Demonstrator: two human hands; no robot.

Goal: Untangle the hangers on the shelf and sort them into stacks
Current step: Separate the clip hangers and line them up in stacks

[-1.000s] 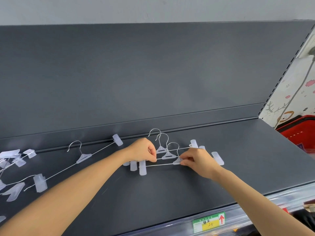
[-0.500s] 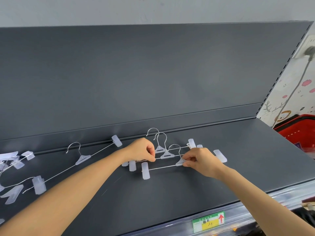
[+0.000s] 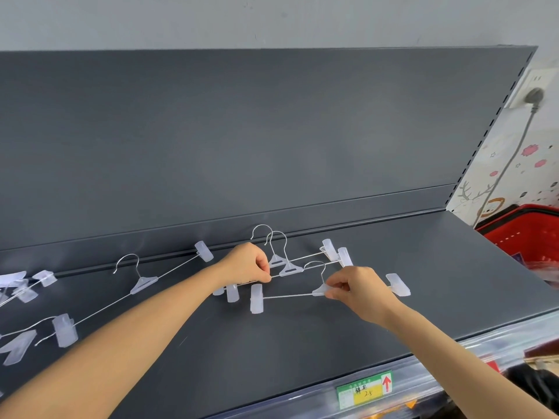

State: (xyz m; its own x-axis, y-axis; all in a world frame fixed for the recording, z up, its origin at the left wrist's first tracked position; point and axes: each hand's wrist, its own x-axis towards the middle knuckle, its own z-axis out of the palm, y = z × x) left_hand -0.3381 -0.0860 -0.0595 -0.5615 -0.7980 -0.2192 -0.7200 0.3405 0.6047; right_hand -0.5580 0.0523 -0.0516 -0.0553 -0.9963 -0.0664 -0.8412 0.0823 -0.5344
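Untangling on the shelf (image 3: 302, 358): left hand (image 3: 246, 264) grip pinches the stacked hangers (image 3: 290, 269); at their 4 o'clock, right hand (image 3: 360, 288) grip pinches the front hanger (image 3: 318, 290), which likely needs easing clear next.

Two bare hands reached onto a grey shelf (image 3: 423, 282). The right hand (image 3: 360, 290) pinched the plastic centre of a clip hanger (image 3: 287, 296), whose rod ran leftward from its fingertips. The left hand (image 3: 245, 263) pinched the wire rod of the stacked hangers (image 3: 290, 269), two overlapped just beyond its fingers. Left of that hand lay a single hanger (image 3: 143, 284), then a tangle of hangers (image 3: 24, 293) farther left. A red basket (image 3: 526, 234) stood well right of the right hand.
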